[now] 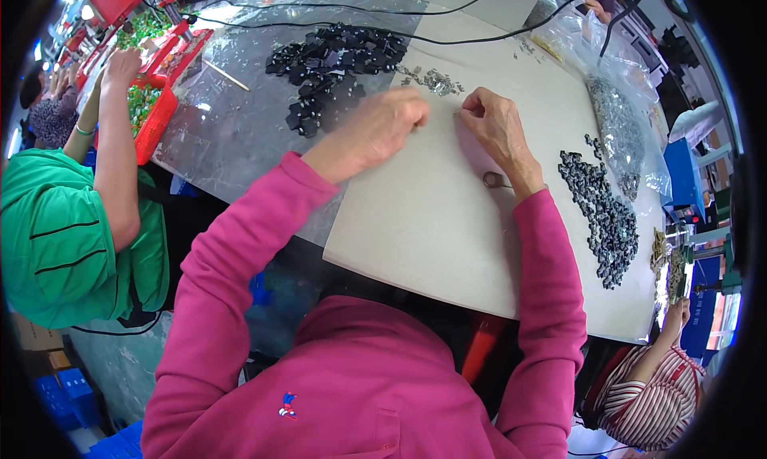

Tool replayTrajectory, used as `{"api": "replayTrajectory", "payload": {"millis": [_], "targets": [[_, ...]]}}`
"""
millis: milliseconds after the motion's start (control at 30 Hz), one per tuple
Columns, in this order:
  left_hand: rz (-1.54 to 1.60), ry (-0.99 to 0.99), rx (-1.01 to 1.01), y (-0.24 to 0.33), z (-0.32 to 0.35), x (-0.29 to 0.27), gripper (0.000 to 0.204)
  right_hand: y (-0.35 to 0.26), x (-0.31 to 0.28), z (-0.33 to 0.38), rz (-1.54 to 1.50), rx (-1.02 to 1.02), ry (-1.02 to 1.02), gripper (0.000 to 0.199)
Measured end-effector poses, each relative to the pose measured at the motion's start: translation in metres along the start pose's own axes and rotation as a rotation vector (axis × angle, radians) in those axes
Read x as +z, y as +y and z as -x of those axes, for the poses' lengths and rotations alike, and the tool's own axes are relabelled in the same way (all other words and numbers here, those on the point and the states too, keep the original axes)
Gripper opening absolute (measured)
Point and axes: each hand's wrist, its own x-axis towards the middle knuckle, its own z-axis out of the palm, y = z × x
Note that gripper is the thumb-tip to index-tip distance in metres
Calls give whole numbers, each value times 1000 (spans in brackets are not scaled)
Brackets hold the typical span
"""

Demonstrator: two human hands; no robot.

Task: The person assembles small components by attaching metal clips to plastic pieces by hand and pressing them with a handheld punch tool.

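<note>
My left hand is over the seam between the grey and pale table surfaces, near the dark heap. Motion smears its curled fingers, so whether they hold anything is unclear. Across from it, my right hand is closed in a pinch above the pale board; what sits between its fingertips is too small to make out. Just beyond both hands lie small silvery metal pieces. Flat black square pieces are heaped at the far left. A ring-ended metal tool lies beside my right wrist, partly hidden under it.
Small black parts spread along the right side by a clear plastic bag of small pieces. Black cables cross the far side. A thin wooden stick and a red tray are at left. Co-workers sit on both sides.
</note>
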Motion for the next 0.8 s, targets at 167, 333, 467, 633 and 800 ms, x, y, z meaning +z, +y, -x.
{"api": "replayTrajectory", "payload": {"millis": [167,333,467,633,800], "targets": [[-26,-105,-51,6,20,-15,7,-2,-8,28,175,-307,46,8],[4,-34,-235,8,16,-28,8,-4,-22,30,61,-171,82,9],[7,-98,-411,23,7,-23,11,-6,-18,26,49,-47,7,10],[-22,-113,-472,23,5,-9,13,-13,-19,32,4,-14,-45,10],[1,-119,-441,11,4,-1,13,-10,-15,34,-28,-14,-77,10]]}}
